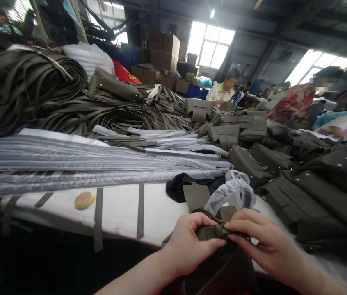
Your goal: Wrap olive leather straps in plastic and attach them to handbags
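Close to the table's front edge, my left hand (188, 241) pinches a short strap end of a dark olive bag (222, 270) between thumb and fingers. From the other side my right hand (259, 233) grips the same strap area with its fingertips, and the two hands nearly meet there. The bag hangs partly over the edge, its lower body in shadow. Just behind it lie an olive flap (195, 196) and a strap wrapped in crumpled white plastic (233, 192). What exactly sits between the right fingertips is too small to make out.
Long plastic-wrapped straps (99, 157) stretch across the left of the white table (118, 205). Behind them rise coiled olive straps (38, 82). Finished-looking olive bags (302, 200) crowd the right. A round yellow-rimmed disc (84, 200) lies near the front edge. Other people (222, 90) work farther back.
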Demonstrator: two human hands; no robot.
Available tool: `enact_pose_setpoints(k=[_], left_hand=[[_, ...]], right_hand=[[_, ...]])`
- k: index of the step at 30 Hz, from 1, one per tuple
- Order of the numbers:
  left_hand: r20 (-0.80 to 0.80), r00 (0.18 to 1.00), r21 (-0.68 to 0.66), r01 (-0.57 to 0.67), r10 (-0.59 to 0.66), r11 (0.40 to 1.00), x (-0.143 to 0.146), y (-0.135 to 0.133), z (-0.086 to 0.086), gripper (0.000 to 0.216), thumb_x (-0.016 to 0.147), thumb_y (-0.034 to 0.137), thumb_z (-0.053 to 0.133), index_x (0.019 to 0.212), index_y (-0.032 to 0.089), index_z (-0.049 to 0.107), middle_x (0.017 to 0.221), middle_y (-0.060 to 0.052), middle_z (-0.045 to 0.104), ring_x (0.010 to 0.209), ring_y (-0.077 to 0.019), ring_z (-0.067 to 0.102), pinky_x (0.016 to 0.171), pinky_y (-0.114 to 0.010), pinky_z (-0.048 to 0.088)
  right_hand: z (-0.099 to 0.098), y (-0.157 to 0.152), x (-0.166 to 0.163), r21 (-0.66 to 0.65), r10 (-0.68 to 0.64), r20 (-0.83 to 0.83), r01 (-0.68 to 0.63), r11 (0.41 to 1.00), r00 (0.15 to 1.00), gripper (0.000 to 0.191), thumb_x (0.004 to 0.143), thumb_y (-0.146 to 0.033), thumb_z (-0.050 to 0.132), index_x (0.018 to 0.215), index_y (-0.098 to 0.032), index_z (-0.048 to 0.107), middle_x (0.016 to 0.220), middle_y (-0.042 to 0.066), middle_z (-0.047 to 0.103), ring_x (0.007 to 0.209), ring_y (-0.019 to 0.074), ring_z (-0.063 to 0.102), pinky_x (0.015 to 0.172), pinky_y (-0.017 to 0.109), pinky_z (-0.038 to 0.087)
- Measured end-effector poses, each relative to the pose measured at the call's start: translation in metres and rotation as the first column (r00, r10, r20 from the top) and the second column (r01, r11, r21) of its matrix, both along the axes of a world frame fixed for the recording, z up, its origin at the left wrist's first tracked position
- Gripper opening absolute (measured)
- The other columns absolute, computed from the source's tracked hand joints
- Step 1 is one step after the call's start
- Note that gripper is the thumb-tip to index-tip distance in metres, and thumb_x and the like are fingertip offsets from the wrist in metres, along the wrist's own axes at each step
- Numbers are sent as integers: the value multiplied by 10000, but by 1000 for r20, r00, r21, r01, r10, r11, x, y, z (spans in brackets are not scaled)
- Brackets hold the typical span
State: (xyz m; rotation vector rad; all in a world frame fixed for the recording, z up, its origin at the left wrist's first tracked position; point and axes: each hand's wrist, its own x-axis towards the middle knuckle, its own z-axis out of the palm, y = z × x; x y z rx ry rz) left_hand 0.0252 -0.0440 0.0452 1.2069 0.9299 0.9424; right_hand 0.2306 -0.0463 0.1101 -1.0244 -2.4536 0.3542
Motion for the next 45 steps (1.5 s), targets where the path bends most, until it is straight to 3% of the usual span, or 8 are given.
enact_pose_setpoints(k=[8, 17, 26, 29, 33, 36, 41, 45], left_hand=[[-61, 998, 140, -24, 33, 990, 1, -3, 1, 92, 704, 195, 760, 774, 140, 738, 752, -33, 740, 687, -163, 633, 655, -240, 465], [-80, 988, 231, -112, 134, 966, 1, -7, -12, 57, 769, 140, 675, 787, 170, 720, 765, -23, 732, 711, -171, 646, 676, -253, 472], [-217, 965, 460, -29, 144, 887, -31, 3, 5, 242, 758, 90, 619, 970, 193, 674, 913, -26, 696, 845, -182, 643, 772, -277, 483], [-295, 947, 452, 25, 123, 892, -35, 10, 10, 242, 736, 74, 630, 941, 190, 684, 894, -27, 700, 834, -185, 643, 765, -280, 473], [-374, 924, 474, 117, 80, 873, -34, 16, 14, 72, 852, 167, 629, 819, 192, 688, 800, -22, 687, 772, -172, 631, 719, -274, 442], [-424, 899, 532, 151, 108, 833, -29, 17, 14, 196, 921, 187, 532, 749, 189, 625, 759, -27, 622, 713, -170, 578, 645, -278, 395], [-335, 919, 413, -57, 210, 909, -23, 18, 4, 232, 939, 244, 486, 715, 196, 522, 732, -32, 582, 702, -182, 544, 650, -289, 393], [-217, 959, 330, -105, 184, 938, -21, 16, 0, 317, 989, 364, 426, 763, 196, 571, 754, -40, 602, 731, -188, 575, 674, -284, 433]], right_hand=[[0, 0, -4, 47, 33, 35, -34, 998, 999, 208, 931, -92, 523, 1038, -204, 660, 851, 38, 635, 748, 138, 615, 632, 242, 486], [-13, 3, -15, 116, 37, -41, -32, 993, 998, 204, 931, -82, 529, 1021, -213, 658, 830, 36, 643, 735, 140, 607, 619, 249, 473], [-21, -2, -21, 10, -164, -118, 166, 986, 979, 95, 920, -180, 604, 911, -226, 687, 746, 8, 647, 684, 131, 631, 601, 231, 494], [-20, -2, -21, 13, -174, -96, 176, 984, 980, 131, 946, -190, 575, 883, -231, 683, 706, -2, 634, 651, 125, 618, 579, 233, 472], [-21, -2, -21, 32, -130, -77, 133, 991, 988, 113, 937, -164, 586, 939, -233, 675, 739, -3, 640, 670, 121, 618, 597, 234, 466], [-20, -4, -20, 16, -138, -85, 140, 990, 987, 119, 937, -163, 579, 922, -234, 674, 741, -5, 645, 674, 123, 618, 606, 237, 467], [-20, -5, -16, -82, -211, -113, 202, 976, 971, 144, 949, -208, 564, 854, -236, 669, 728, -15, 649, 675, 118, 615, 611, 228, 468], [-22, -6, -15, -123, -221, -141, 204, 971, 965, 165, 950, -207, 553, 849, -230, 681, 740, -4, 648, 694, 117, 614, 616, 219, 468]])
